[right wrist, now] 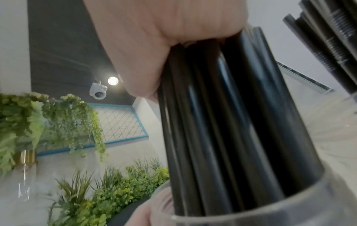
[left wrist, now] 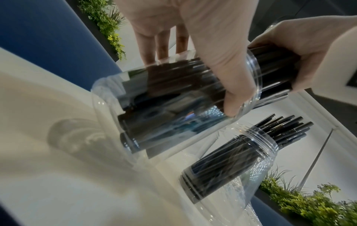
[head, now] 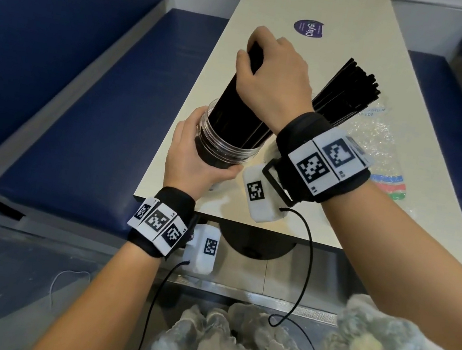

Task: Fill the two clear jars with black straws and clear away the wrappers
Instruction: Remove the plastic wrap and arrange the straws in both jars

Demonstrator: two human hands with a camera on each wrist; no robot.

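A clear jar (head: 222, 146) (left wrist: 173, 107) stands tilted at the table's near left edge. My left hand (head: 193, 156) (left wrist: 222, 61) is wrapped round its side. A bundle of black straws (head: 241, 103) (right wrist: 222, 114) stands in it, and my right hand (head: 270, 69) (right wrist: 154, 38) grips the bundle's top from above. A second clear jar (left wrist: 231, 163), packed with black straws (head: 345, 93) (left wrist: 286, 128), stands just to the right, its body mostly hidden behind my right wrist in the head view.
A crumpled clear wrapper (head: 379, 150) with coloured print lies on the cream table (head: 296, 3) right of the jars. A round purple sticker (head: 307, 29) sits further back. Blue bench seats (head: 98, 108) flank the table on both sides.
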